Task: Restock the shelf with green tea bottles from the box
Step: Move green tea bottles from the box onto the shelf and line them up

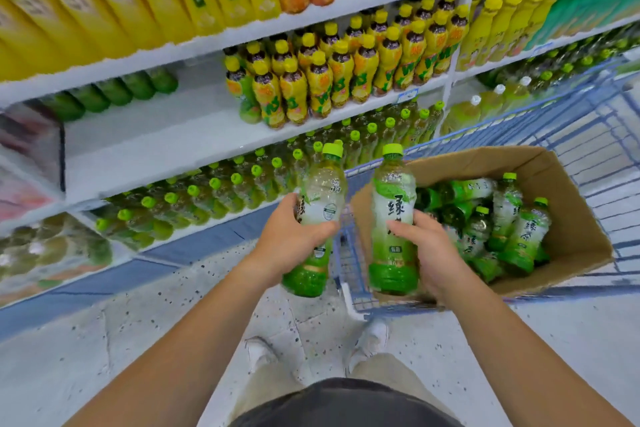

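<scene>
My left hand (289, 239) grips one green tea bottle (320, 191) around its middle, upright, left of the cart. My right hand (431, 253) grips a second green tea bottle (393, 215) upright, at the near left corner of the cardboard box (575, 239). Several more green tea bottles (502, 222) lie and stand inside the box. The white shelf (152, 135) ahead has a bare stretch at its left and middle, with a few green bottles (114, 94) at its back left.
The box sits in a blue wire cart (349, 274) to my right. Yellow-labelled bottles (332, 76) fill the right part of the same shelf. Rows of green-capped bottles (214, 194) fill the shelf below. Speckled grey floor lies underfoot, with my shoes (370, 340) by the cart.
</scene>
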